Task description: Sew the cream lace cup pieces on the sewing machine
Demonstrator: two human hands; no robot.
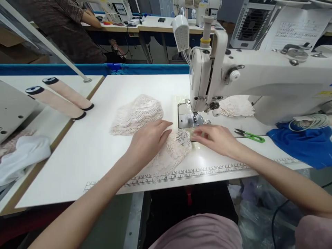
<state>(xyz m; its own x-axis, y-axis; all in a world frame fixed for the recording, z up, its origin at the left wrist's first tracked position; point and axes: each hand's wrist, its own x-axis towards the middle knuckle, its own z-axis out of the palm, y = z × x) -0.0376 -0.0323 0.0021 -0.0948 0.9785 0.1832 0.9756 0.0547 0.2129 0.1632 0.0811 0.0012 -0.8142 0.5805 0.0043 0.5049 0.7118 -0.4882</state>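
Observation:
A pale pink lace piece (172,154) lies on the white table (88,148) in front of the sewing machine (233,79). My left hand (149,140) rests flat on its left part, fingers stretched toward the needle. My right hand (214,138) lies on the table at the lace's right edge, just before the presser foot (195,119); its fingers are blurred and pressed close together. A stack of the same lace pieces (137,114) sits left of the needle plate.
Green thread snips (250,135) lie right of my right hand, with blue cloth (303,143) beyond. More lace (236,106) sits behind the machine. Two pink cones (58,98) lie on the left table above white fabric (22,157). Another person (70,27) works at the back.

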